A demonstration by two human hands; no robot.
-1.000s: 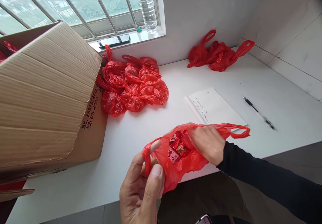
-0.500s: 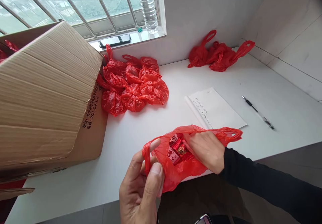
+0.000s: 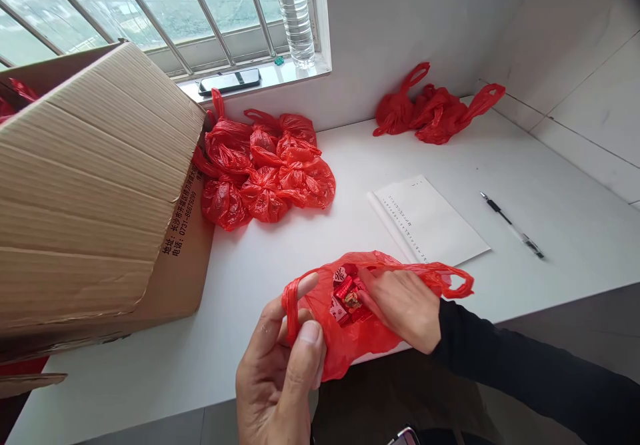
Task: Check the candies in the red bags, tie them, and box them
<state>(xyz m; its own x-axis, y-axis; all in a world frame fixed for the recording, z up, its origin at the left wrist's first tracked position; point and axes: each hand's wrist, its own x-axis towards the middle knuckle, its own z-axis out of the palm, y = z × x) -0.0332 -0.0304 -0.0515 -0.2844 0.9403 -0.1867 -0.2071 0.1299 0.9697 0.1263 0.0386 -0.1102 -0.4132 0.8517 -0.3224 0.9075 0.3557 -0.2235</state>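
A thin red plastic bag hangs open at the table's front edge. One of its handles is looped over the index finger of my left hand, which is closed around it with the thumb in front. My right hand, in a black sleeve, reaches into the bag's mouth from the right. Its fingers are stretched out over small red and pink wrapped packets inside; the fingertips are partly hidden. The bag's other handle stands loose beyond my right wrist.
Several knotted red bags sit beside a large cardboard box on the left. More red bags lie by the wall. A notebook and a pen lie on the white table. The sill holds a phone and a water bottle.
My right hand has shifted slightly left and down inside the bag, over the packets. The bag's right handle has dropped a little and opened wider. My left hand has hardly moved.
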